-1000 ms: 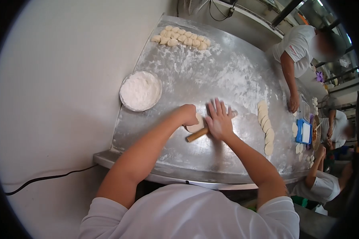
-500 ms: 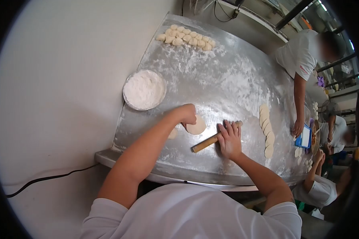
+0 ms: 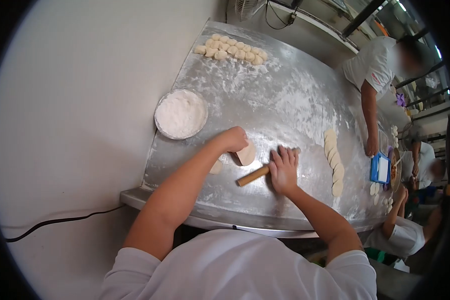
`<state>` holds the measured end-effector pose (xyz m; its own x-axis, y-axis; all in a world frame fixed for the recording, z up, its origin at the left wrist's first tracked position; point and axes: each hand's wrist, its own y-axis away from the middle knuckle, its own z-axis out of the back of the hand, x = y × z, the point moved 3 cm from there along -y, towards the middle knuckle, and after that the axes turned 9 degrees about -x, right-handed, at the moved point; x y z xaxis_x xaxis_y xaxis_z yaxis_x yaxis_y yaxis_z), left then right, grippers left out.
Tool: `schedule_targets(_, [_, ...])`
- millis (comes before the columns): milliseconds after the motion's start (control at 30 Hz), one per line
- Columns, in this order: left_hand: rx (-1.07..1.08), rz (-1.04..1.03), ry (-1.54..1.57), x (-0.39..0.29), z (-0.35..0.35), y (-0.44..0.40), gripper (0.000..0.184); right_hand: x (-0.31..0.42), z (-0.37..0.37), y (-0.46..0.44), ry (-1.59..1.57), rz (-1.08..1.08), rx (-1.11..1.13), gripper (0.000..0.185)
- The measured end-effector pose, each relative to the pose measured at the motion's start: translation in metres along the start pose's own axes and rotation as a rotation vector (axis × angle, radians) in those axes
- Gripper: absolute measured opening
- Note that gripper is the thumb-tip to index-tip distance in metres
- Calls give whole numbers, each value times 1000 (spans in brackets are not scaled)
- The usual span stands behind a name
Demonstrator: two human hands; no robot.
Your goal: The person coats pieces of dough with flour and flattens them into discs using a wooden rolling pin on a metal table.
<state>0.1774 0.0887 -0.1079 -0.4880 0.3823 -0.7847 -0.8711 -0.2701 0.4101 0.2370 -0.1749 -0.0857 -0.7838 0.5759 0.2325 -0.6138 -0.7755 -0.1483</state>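
Observation:
My left hand (image 3: pixel 235 139) is closed on the edge of a round, flat dough wrapper (image 3: pixel 246 154) on the metal table. Over a wooden rolling pin (image 3: pixel 253 176) lies my right hand (image 3: pixel 284 172), palm down with its fingers stretched along the upper part; the near end of the pin sticks out toward the wrapper without touching it. A small dough piece (image 3: pixel 216 167) rests beside my left forearm, partly hidden by it.
A bowl of flour (image 3: pixel 181 114) stands by the wall. Dough balls (image 3: pixel 231 48) sit at the table's far end. Overlapping wrappers (image 3: pixel 333 162) form a row at the right. Beyond are a blue tray (image 3: pixel 380 168) and co-workers, one reaching over the table (image 3: pixel 280 95).
Over the last second my right hand and the rolling pin have drawn back from the wrapper, then moved slightly nearer again. My left hand has kept its pinch, and the wrapper's edge is now lifted.

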Motion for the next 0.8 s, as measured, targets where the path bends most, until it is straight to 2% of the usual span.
schedule_targets(33, [55, 50, -28, 1, 1, 1, 30, -8, 8, 18, 19, 65, -8, 54])
schedule_targets(133, [193, 153, -146, -13, 8, 12, 30, -4, 10, 4, 54, 59, 51, 55])
schedule_targets(167, [208, 160, -203, -24, 13, 16, 32, 2, 3, -21, 67, 28, 85, 57])
schedule_targets(200, [218, 168, -263, -29, 15, 18, 34, 11, -12, -47, 88, -29, 28, 60])
schedule_targets(300, [10, -22, -417, -19, 7, 11, 39, 45, -25, -131, 87, -190, -87, 70])
schedule_targets(400, [-101, -78, -472, -13, 13, 7, 43, 39, -43, -155, -61, -230, -191, 69])
schedule_targets(433, [-106, -101, -459, -10, 14, 3, 43, 35, -41, -145, -216, -196, -194, 71])
schedule_targets(533, [-59, -109, -421, -5, 16, 3, 44, 16, -17, -73, -149, 39, -78, 70])
schedule_targets(600, [54, -54, -425, -26, 26, 14, 47, 6, 8, -24, -99, 211, -60, 57])
schedule_targets(700, [145, -137, -565, -42, 27, 20, 43, -9, 21, 7, -183, 170, 211, 40])
schedule_targets(733, [79, -111, -454, -40, 25, 18, 42, -6, 25, 11, -148, 174, 292, 29])
schedule_targets(800, [-47, -42, -226, -28, 15, 17, 41, 14, 37, 9, -14, 95, 575, 30])
